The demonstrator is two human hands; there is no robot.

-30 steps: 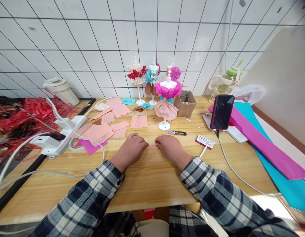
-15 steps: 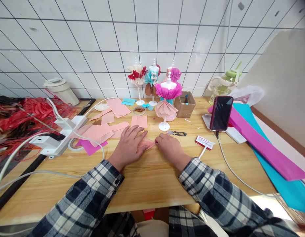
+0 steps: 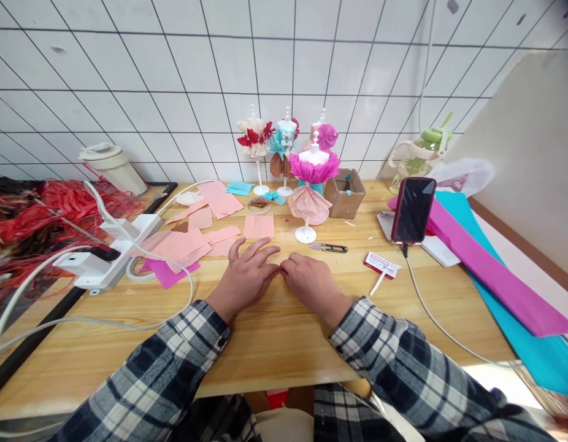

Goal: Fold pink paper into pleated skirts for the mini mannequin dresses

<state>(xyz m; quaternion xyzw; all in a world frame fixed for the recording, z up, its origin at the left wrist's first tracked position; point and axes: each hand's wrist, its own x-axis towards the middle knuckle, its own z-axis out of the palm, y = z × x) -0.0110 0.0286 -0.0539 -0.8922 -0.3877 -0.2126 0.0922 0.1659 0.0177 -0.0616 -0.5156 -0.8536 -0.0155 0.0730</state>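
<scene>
My left hand [image 3: 248,273] is over the wooden table, thumb and forefinger drawn toward the other hand, the remaining fingers raised and spread. Against its thumb tip, my right hand [image 3: 311,282] pinches with curled fingers. The pink crepe paper they hold is almost wholly covered by the fingers. Just beyond, a small white dress form [image 3: 306,235] wears a magenta frilled top and a pale pink gathered skirt. Thread snips [image 3: 332,248] lie near my right hand. A square of pink paper [image 3: 259,226] lies flat beyond my left hand.
More pink paper pieces [image 3: 183,248] lie left, beside a white power strip [image 3: 107,264] and its cables. Several dressed forms [image 3: 259,147] and a cardboard box [image 3: 346,199] stand behind. To the right are a propped phone [image 3: 413,212], a labelled card [image 3: 380,265] and magenta paper [image 3: 491,264].
The pink crepe paper that showed between my hands is now hidden under the fingers. My right hand has shifted left, and its fingertips meet my left thumb.
</scene>
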